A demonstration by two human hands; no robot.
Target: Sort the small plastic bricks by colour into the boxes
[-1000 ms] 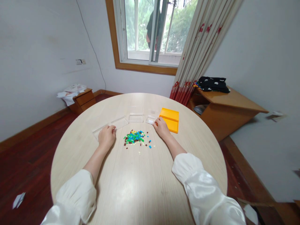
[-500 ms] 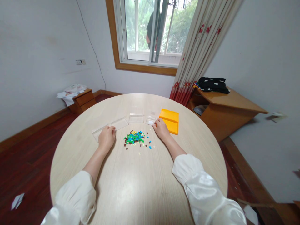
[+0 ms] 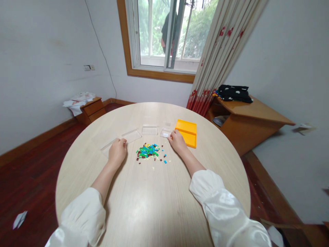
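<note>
My left hand [image 3: 117, 151] rests on the table with its fingers curled closed, between a clear plastic box [image 3: 107, 146] partly hidden behind it and a slanted clear box [image 3: 131, 136]. Whatever its fingertips hold, if anything, is hidden. On the other side, my right hand [image 3: 178, 141] has its fingers pinched at the near right corner of a small clear plastic box [image 3: 166, 133]. Between the hands lies a pile of small building bricks [image 3: 148, 151], green, blue, brown, yellow and cream, with several strays at its right and near side.
Another clear box [image 3: 149, 130] stands behind the pile. A yellow two-part tray [image 3: 189, 139] sits just right of my right hand. Beyond the round table [image 3: 154, 206] are a side cabinet [image 3: 253, 116] with black cloth, a curtain [image 3: 218, 51] and a person [image 3: 166, 32] outside the window.
</note>
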